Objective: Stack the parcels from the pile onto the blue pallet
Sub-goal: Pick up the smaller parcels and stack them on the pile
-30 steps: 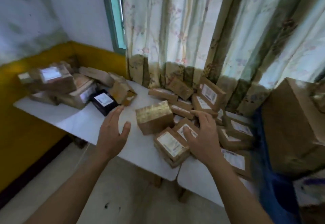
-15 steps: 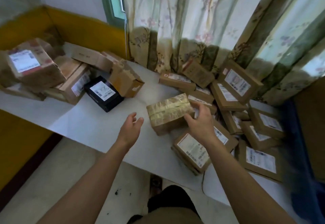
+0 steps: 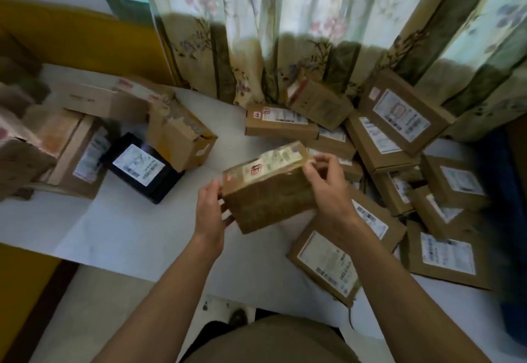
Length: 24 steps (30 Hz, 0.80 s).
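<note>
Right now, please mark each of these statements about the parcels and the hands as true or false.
1. Both hands hold the taped brown parcel. True: the left hand and the right hand grip its ends.
2. The black parcel lies right of the held one. False: it lies to the left.
3. The black parcel bears a white label. True.
4. The held parcel rests on the blue pallet. False: it is above the white table.

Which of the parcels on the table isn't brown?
The black parcel with a white label, left of the hands; every other parcel is brown cardboard.
</note>
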Motion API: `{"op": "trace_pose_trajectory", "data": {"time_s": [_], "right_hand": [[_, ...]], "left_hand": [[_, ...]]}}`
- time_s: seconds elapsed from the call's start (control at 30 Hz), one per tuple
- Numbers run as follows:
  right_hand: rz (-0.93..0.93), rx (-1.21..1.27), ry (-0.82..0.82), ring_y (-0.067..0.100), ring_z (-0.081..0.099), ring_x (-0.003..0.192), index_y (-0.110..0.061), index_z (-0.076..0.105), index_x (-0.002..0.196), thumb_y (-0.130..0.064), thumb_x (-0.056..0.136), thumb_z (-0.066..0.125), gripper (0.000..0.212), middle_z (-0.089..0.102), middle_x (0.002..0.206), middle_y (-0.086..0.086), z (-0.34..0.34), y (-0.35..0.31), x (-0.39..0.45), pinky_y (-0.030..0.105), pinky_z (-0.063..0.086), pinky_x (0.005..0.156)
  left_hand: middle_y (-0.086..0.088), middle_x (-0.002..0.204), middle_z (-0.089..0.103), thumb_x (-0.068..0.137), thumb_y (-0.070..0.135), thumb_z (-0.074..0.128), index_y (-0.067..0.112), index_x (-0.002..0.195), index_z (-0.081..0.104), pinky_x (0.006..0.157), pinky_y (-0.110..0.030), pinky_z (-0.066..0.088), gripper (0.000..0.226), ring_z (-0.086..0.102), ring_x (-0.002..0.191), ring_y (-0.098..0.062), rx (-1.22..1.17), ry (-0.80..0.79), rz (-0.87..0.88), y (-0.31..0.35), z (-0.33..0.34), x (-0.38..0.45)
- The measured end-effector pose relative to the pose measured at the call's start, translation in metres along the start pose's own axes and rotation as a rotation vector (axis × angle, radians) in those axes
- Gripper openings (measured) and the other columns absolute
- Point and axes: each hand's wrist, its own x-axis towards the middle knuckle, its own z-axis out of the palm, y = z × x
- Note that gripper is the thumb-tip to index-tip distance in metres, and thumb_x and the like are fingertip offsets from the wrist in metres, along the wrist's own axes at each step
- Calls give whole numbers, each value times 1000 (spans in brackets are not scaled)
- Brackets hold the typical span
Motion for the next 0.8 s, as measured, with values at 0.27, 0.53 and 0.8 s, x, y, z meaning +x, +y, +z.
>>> {"op": "trace_pose_trajectory", "data": {"time_s": [0.27,0.53,0.8], "right_hand": [[-220,153,159,14,67,113,-33,58,135,-32,95,70,42,64,127,0,-37,-38,-56,35,61,89],[-238,176,483,14,62,122,-42,55,138,-36,92,71,49,61,133,-8,-75,-22,-164,45,57,99],[-262,166,878,12,62,122,-30,46,148,-37,84,74,70,59,136,-2,-153,7,-282,32,58,94]], "left_hand": [[2,115,70,107,46,41,31,139,50,86,-43,53,36,64,109,-21,63,-180,310,52,-1,-39],[5,114,74,109,33,40,27,132,63,78,-33,52,33,67,109,-12,267,-554,424,50,36,-80],[2,128,69,108,31,38,37,138,59,93,-44,55,37,65,120,-21,364,-946,385,6,140,-154]]}}
